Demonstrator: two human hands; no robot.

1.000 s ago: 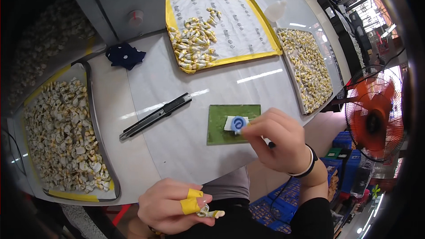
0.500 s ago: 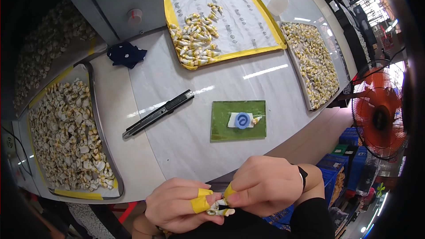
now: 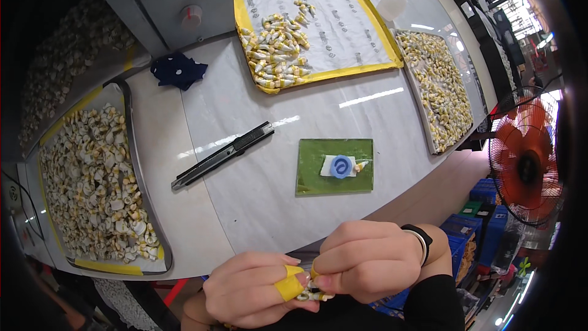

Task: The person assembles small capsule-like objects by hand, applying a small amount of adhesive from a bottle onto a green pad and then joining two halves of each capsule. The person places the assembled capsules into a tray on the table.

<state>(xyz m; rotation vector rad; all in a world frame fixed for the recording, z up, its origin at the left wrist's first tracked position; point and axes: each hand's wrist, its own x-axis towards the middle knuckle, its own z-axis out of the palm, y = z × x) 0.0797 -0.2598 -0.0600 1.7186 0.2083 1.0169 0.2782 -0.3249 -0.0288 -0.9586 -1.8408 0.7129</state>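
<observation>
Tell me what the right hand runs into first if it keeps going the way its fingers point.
The left hand, probably: the right hand points at it, both already pinching the small part.

Small yellow-white part (image 3: 313, 294) pinched between both hands' fingertips

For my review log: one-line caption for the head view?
Both hands, left hand and right hand, pinch a small yellow-white part below the table edge.

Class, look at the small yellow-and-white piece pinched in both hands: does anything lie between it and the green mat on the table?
Nothing visible does. The small yellow-and-white piece sits between left hand and right hand; bare table leads to the green mat.
</observation>
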